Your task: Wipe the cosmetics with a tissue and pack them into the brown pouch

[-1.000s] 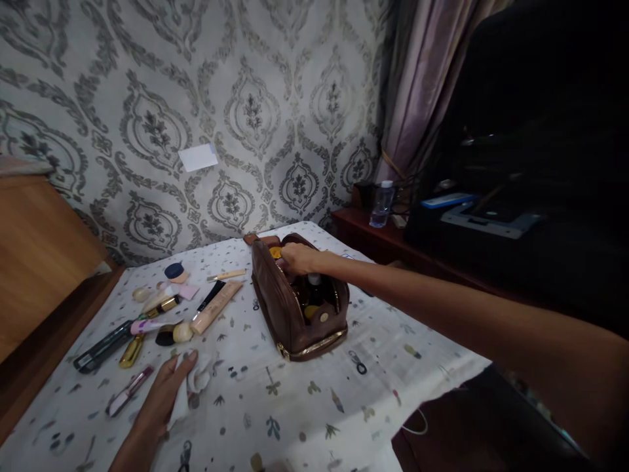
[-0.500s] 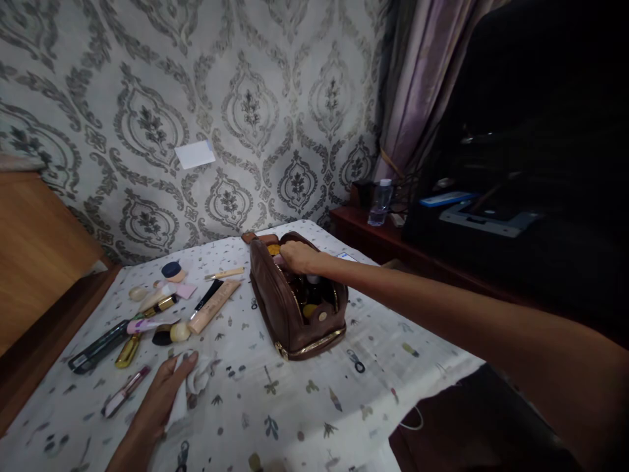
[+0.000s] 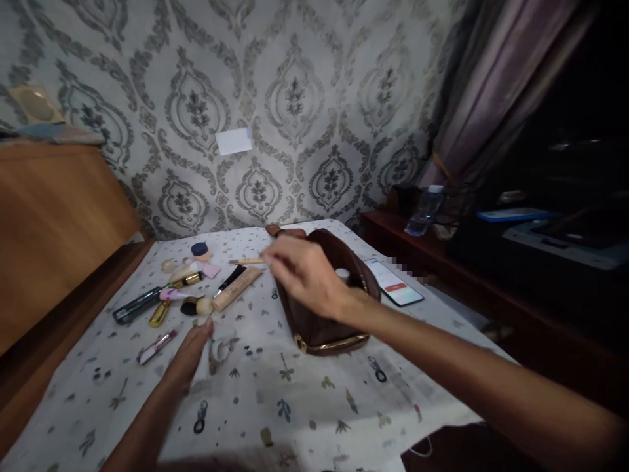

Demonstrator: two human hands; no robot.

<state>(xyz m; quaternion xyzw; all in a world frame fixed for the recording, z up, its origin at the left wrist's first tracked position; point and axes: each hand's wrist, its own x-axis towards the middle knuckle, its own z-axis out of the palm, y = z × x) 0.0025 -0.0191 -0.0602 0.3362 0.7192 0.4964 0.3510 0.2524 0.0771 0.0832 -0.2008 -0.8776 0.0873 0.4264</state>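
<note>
My right hand (image 3: 307, 272) is above the near left side of an open brown makeup bag (image 3: 322, 334). Its fingers are pinched together and blurred; what they hold, if anything, cannot be made out. The hand covers much of the bag's opening, where a pale round cap (image 3: 343, 274) shows. My left hand (image 3: 194, 344) rests low over the cloth, closed on a crumpled white wipe (image 3: 201, 367). Just beyond it lie a makeup brush (image 3: 194, 305) and a beige cosmetic tube (image 3: 238, 287).
Several cosmetics lie at left: a dark green tube (image 3: 136, 306), a lip gloss (image 3: 157, 346), a gold tube (image 3: 160, 313) and a navy-lidded jar (image 3: 200, 251). A slim beige stick (image 3: 246, 261) lies behind. A phone (image 3: 394, 283) is right of the bag; a water bottle (image 3: 425, 210) stands farther back.
My right hand has come up out of the bag and moved left over its edge. The left hand stays by the cosmetics with the wipe. The view has shifted left.
</note>
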